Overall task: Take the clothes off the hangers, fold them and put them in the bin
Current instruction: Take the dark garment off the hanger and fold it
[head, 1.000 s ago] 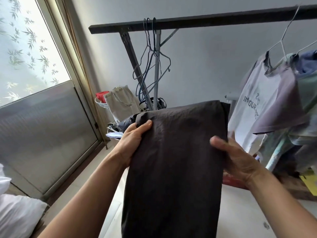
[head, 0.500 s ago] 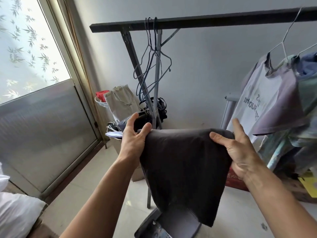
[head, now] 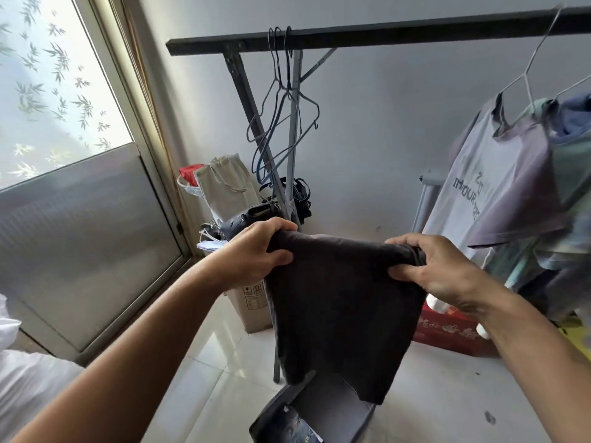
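A dark grey garment (head: pixel 342 302), folded over, hangs in front of me. My left hand (head: pixel 256 251) grips its top left corner. My right hand (head: pixel 428 266) grips the bunched top right corner, fingers curled over the fold. Directly below the hanging cloth sits a dark bin (head: pixel 319 414) on the floor, its inside open to view. Several empty wire hangers (head: pixel 281 123) dangle from the black rail (head: pixel 383 35). At the right, a pale T-shirt with lettering (head: pixel 499 187) and other clothes (head: pixel 569 187) hang on hangers.
A cardboard box (head: pixel 252 308) stands behind the garment, with a beige tote bag (head: pixel 227 187) and dark bags piled above it. A red box (head: pixel 447 330) lies on the white tiled floor at right. A window (head: pixel 64 123) fills the left wall.
The long hanging garment has been folded up shorter, and both hands dropped lower and closed round its top corners. The bin below came into view.
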Tool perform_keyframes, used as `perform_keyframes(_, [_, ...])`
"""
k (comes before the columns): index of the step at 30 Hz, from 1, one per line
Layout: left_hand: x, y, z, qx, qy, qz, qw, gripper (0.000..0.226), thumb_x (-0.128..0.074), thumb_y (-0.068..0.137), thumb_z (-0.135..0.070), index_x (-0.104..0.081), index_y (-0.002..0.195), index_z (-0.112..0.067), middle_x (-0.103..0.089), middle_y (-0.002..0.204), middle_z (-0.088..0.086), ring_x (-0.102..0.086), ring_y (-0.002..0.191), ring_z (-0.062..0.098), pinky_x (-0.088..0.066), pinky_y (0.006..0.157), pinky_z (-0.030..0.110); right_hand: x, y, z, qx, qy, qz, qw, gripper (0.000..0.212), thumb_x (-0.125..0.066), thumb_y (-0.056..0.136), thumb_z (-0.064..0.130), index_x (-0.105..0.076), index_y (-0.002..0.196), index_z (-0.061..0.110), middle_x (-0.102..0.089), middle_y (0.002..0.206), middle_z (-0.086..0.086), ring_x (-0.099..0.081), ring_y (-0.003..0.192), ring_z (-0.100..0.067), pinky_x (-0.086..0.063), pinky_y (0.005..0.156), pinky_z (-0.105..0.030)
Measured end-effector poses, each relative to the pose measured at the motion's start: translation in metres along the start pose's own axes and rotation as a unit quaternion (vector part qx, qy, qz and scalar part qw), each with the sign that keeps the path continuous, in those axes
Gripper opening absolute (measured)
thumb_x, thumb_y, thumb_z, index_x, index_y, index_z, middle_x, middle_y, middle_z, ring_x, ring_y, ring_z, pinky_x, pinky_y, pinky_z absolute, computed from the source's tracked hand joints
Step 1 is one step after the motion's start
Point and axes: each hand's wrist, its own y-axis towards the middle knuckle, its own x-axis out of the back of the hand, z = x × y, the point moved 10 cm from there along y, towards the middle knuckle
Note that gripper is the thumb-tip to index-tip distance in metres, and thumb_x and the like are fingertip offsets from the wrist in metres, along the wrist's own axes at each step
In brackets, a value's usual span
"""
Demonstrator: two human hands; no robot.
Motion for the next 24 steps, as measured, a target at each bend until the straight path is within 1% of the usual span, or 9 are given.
perform_keyframes(3, [0.004, 0.002, -0.004, -0.035, 0.063, 0.018, 0.997, 0.011, -0.062, 0.094, -0.017, -0.063, 0.095, -0.028, -0.062, 0.089, -0.01, -0.058, 0.086, 0.005, -0.047, 0.08, 0.029, 0.014, -0.004, 0.013, 0.033, -0.08, -0.02, 0.996, 0.011, -0.075, 0.082, 0.011, -0.069, 0.083, 0.02, -0.069, 0.076, 0.0, -0.064, 0.074, -0.012, -0.045, 0.061, -0.02])
perform_keyframes(4, [0.006, 0.002, -0.004, -0.042, 0.084, 0.015, 0.995, 0.013, -0.061, 0.095, -0.02, -0.061, 0.085, -0.028, -0.059, 0.086, -0.008, -0.056, 0.082, 0.006, -0.043, 0.077, 0.03, 0.019, -0.006, 0.017, 0.039, -0.09, -0.029, 0.995, 0.009, -0.076, 0.081, 0.013, -0.069, 0.079, 0.019, -0.067, 0.072, -0.001, -0.062, 0.069, -0.012, -0.045, 0.056, -0.019])
perform_keyframes(7, [0.013, 0.003, 0.0, -0.041, 0.085, -0.017, 0.995, 0.012, -0.063, 0.093, -0.028, -0.064, 0.081, -0.026, -0.05, 0.094, -0.001, -0.049, 0.084, 0.008, -0.038, 0.073, 0.024, 0.035, -0.012, 0.027, 0.061, -0.118, -0.056, 0.99, 0.012, -0.081, 0.076, 0.019, -0.07, 0.072, 0.018, -0.064, 0.077, -0.003, -0.06, 0.075, -0.015, -0.045, 0.059, -0.02])
perform_keyframes(10, [0.012, -0.006, 0.009, -0.007, -0.187, -0.064, 0.98, 0.015, -0.067, 0.088, -0.022, -0.072, 0.097, -0.011, -0.059, 0.107, 0.003, -0.059, 0.095, 0.01, -0.049, 0.077, 0.014, 0.048, -0.016, 0.022, 0.067, -0.018, -0.077, 0.995, 0.022, -0.084, 0.07, 0.018, -0.072, 0.083, 0.005, -0.064, 0.096, -0.007, -0.06, 0.088, -0.02, -0.049, 0.068, -0.021])
perform_keyframes(12, [-0.005, -0.011, 0.018, 0.032, -0.371, -0.071, 0.925, 0.024, -0.061, 0.09, -0.02, -0.07, 0.106, -0.005, -0.071, 0.104, 0.008, -0.067, 0.093, 0.014, -0.055, 0.078, 0.018, 0.038, -0.017, 0.009, 0.046, 0.161, -0.025, 0.985, 0.041, -0.089, 0.058, 0.033, -0.074, 0.086, 0.007, -0.072, 0.097, -0.009, -0.068, 0.085, -0.02, -0.056, 0.065, -0.016])
perform_keyframes(14, [-0.021, -0.014, 0.022, 0.068, -0.453, -0.09, 0.884, 0.023, -0.056, 0.095, -0.02, -0.069, 0.103, -0.004, -0.075, 0.089, 0.006, -0.07, 0.081, 0.014, -0.058, 0.071, 0.021, 0.028, -0.015, -0.006, 0.025, 0.272, -0.008, 0.962, 0.063, -0.09, 0.045, 0.05, -0.074, 0.085, 0.004, -0.075, 0.089, -0.014, -0.071, 0.081, -0.025, -0.059, 0.063, -0.027])
perform_keyframes(19, [-0.047, -0.02, 0.03, 0.148, -0.492, -0.146, 0.846, 0.027, -0.054, 0.098, -0.027, -0.067, 0.088, -0.005, -0.071, 0.069, 0.0, -0.065, 0.057, 0.005, -0.054, 0.054, 0.017, 0.024, -0.009, -0.025, 0.01, 0.303, -0.074, 0.95, 0.017, -0.066, 0.085, 0.028, -0.07, 0.084, 0.011, -0.074, 0.08, -0.002, -0.069, 0.076, -0.018, -0.057, 0.068, -0.029])
perform_keyframes(21, [-0.062, -0.023, 0.04, 0.195, -0.526, -0.13, 0.817, 0.036, -0.057, 0.093, -0.04, -0.068, 0.092, -0.006, -0.072, 0.081, 0.005, -0.068, 0.065, 0.009, -0.058, 0.064, 0.021, 0.025, -0.007, -0.024, 0.015, 0.283, -0.082, 0.955, 0.018, -0.061, 0.093, 0.025, -0.069, 0.083, 0.013, -0.074, 0.079, 0.003, -0.069, 0.076, -0.013, -0.056, 0.07, -0.027])
perform_keyframes(24, [-0.098, -0.033, 0.05, 0.239, -0.549, -0.007, 0.801, 0.088, -0.052, 0.063, -0.082, -0.065, 0.119, -0.015, -0.071, 0.117, 0.007, -0.068, 0.106, 0.02, -0.049, 0.1, 0.037, 0.028, -0.003, -0.024, 0.018, 0.252, -0.111, 0.961, 0.019, -0.06, 0.095, 0.026, -0.068, 0.083, 0.013, -0.072, 0.083, 0.002, -0.067, 0.083, -0.017, -0.054, 0.08, -0.033])
